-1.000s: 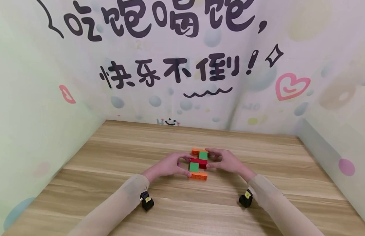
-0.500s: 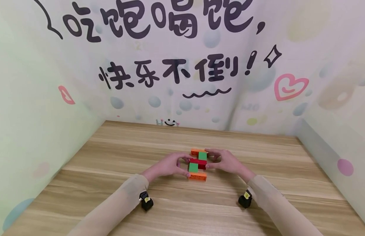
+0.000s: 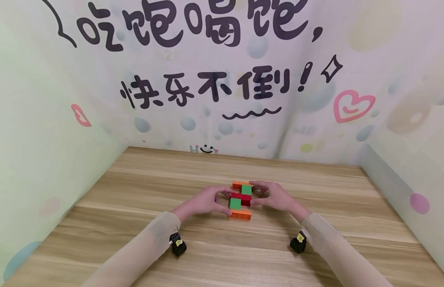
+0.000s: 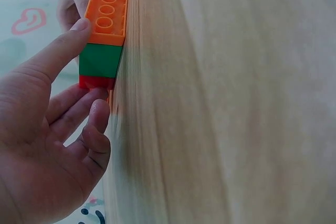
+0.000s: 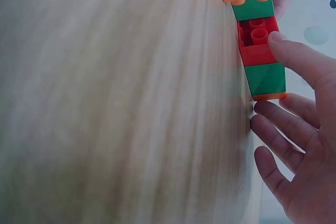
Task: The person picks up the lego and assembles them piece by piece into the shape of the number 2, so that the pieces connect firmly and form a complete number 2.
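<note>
A joined row of toy building bricks lies on the table, studs facing away from me. From near to far in the head view come an orange brick [image 3: 240, 215], a green brick [image 3: 235, 204], a red brick [image 3: 246, 199], another green brick [image 3: 246, 189] and a far orange brick [image 3: 237, 185]. My left hand [image 3: 206, 200] holds the row from the left, thumb on the near orange brick [image 4: 107, 14] and fingers at the red one. From the right, my right hand [image 3: 273, 195] grips it, thumb on the red brick [image 5: 257, 45] and fingertips by the far orange end.
The wood-grain table [image 3: 222, 247] stretches around both hands. Behind it stands a printed wall sheet [image 3: 222, 131], with side walls at left and right. A small black wrist device [image 3: 178, 245] hangs below the left sleeve, and a similar black device [image 3: 298, 242] below the right.
</note>
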{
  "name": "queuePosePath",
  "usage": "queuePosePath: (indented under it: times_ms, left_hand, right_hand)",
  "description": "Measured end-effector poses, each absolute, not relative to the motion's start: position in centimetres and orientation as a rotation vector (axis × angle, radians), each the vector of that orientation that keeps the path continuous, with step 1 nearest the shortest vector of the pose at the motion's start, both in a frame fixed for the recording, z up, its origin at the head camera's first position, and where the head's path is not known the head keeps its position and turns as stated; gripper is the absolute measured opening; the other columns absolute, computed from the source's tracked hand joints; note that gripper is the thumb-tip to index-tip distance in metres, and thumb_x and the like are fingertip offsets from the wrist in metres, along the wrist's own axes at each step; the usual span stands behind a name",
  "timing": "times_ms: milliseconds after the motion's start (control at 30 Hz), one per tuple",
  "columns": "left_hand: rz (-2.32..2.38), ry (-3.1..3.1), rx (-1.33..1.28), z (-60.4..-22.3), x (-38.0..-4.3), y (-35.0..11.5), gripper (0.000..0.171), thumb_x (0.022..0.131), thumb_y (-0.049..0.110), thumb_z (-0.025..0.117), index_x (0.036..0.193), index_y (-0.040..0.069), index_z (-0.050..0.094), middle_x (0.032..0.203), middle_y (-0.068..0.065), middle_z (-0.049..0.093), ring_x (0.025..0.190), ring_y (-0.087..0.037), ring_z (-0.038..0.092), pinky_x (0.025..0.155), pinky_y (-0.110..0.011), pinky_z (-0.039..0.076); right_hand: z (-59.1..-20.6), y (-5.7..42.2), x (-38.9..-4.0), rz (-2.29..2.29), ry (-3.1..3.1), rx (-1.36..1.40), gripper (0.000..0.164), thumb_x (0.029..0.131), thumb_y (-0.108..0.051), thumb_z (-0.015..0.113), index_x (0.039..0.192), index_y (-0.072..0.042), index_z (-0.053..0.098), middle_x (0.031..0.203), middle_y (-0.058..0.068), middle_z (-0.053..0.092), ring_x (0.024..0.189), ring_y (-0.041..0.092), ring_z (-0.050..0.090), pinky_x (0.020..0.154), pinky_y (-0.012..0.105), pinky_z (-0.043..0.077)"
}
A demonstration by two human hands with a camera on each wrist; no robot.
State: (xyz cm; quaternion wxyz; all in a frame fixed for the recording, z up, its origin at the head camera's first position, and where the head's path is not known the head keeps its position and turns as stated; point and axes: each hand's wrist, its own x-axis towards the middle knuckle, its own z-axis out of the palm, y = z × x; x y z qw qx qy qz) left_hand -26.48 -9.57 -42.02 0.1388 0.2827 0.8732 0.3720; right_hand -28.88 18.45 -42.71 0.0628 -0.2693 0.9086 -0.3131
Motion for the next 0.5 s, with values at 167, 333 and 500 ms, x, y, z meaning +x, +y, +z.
queuePosePath:
  times_ms: [167,333,500]
  left_hand:
    - [1.068,2.530,0.823,-42.08,-26.60,-9.56,0.067,0.079,0.032,0.083,0.138,0.019,0.056,0.126,-0.004,0.064,0.066,-0.011,0.051,0.059,-0.025,0.044]
    - [1.066,2.525,0.838,-42.12,-26.63,-9.65,0.069,0.079,0.032,0.083,0.140,0.017,0.054,0.127,-0.005,0.064,0.064,-0.010,0.049,0.058,-0.023,0.043]
    - [1.091,2.502,0.876,-42.06,-26.29,-10.48,0.073,0.080,0.029,0.083,0.143,0.014,0.051,0.131,-0.009,0.063,0.062,-0.010,0.048,0.057,-0.021,0.042]
  right_hand:
    - [-42.61,18.47,-28.89,-0.952,2.741,-0.811,0.070,0.084,-0.037,0.078,0.143,-0.009,0.052,0.129,0.012,0.066,0.100,0.020,0.063,0.087,0.037,0.053]
    - [-42.63,18.46,-28.78,-0.951,2.753,-0.805,0.072,0.083,-0.037,0.079,0.144,-0.009,0.051,0.129,0.010,0.066,0.100,0.020,0.062,0.087,0.036,0.053]
    - [-42.51,18.57,-28.07,-0.947,2.779,-0.833,0.079,0.083,-0.037,0.079,0.148,-0.006,0.044,0.135,0.013,0.062,0.103,0.023,0.063,0.089,0.042,0.052]
